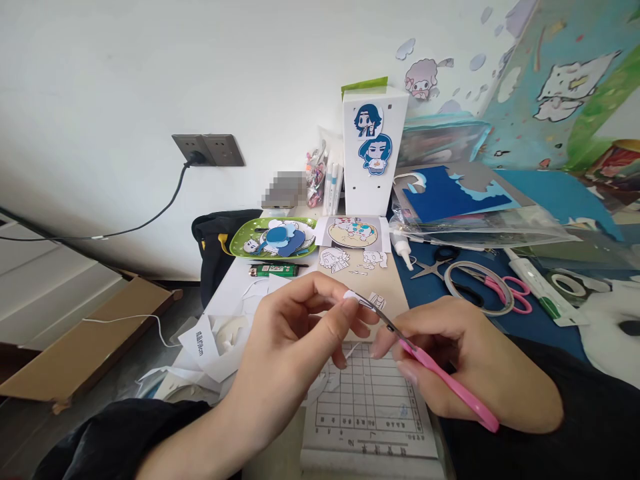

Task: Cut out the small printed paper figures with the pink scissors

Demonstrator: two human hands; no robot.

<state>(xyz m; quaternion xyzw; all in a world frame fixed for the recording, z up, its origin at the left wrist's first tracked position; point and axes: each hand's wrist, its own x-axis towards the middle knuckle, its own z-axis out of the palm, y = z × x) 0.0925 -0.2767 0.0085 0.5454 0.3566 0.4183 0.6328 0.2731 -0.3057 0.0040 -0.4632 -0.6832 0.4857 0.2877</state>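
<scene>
My left hand [300,333] pinches a small white paper piece [353,296] between thumb and forefinger, with dark printed lines at its edge. In my right hand [465,360] are pink-handled scissors [447,380], their blades pointing up and left against the paper. Whether the blades are parted is hard to make out. Below the hands lies a printed form [370,400] with a table grid, with thin paper scraps on it. Small cut-out line drawings [334,260] rest just beyond my hands.
A green tray [240,240] holds blue and white cut-outs. Nearby lie a drawn plate picture [353,233], a green lighter [280,270] and paper scraps [205,340]. At right are black scissors [435,263], a tape roll [453,293], more pink scissors [517,287] and a white tube [535,283].
</scene>
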